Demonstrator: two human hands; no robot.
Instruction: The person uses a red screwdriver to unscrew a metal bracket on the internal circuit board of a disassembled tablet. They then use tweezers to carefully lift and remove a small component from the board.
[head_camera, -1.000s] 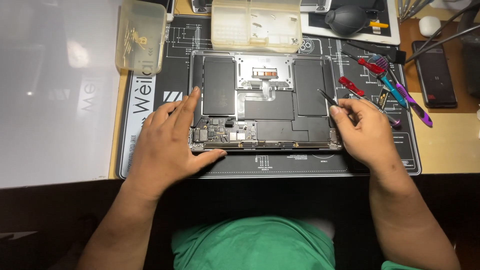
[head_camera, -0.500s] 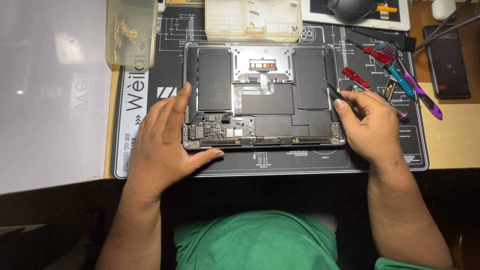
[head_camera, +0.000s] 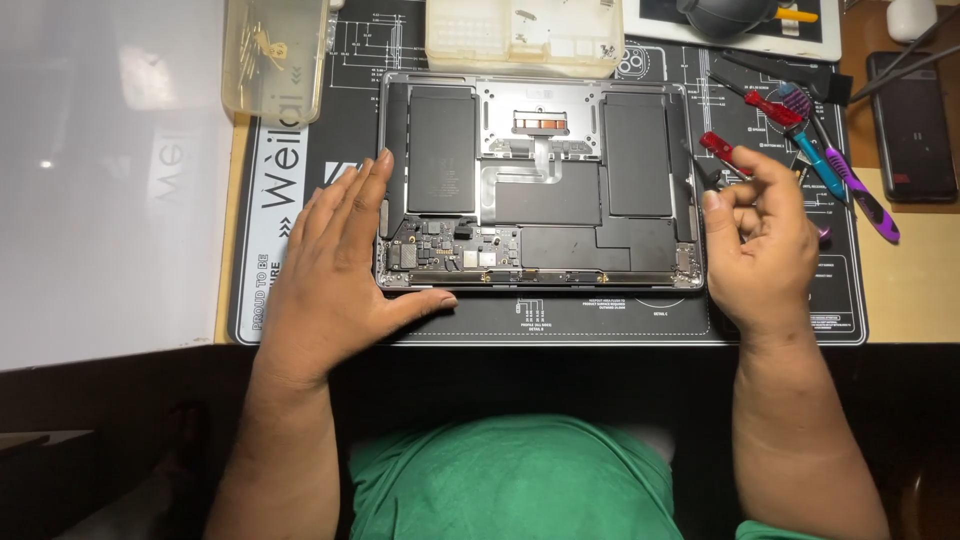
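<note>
An opened laptop (head_camera: 540, 180) lies upside down on a black repair mat (head_camera: 620, 320), its black battery cells and circuit board bare. My left hand (head_camera: 335, 265) rests flat against the laptop's left edge, fingers together, thumb along the front edge. My right hand (head_camera: 765, 240) hovers just off the laptop's right edge and pinches thin black tweezers (head_camera: 700, 165), whose tips point up and left over the laptop's right rim.
A clear yellowish box (head_camera: 275, 55) and a pale plastic parts tray (head_camera: 525, 35) stand behind the laptop. Red, blue and purple hand tools (head_camera: 810, 150) lie on the mat at the right, beside a dark phone (head_camera: 910, 125). A white panel (head_camera: 110, 170) covers the left.
My right hand has drawn back to the right, off the laptop's edge, with the tweezers. My left hand has stayed in place. The view has shifted slightly.
</note>
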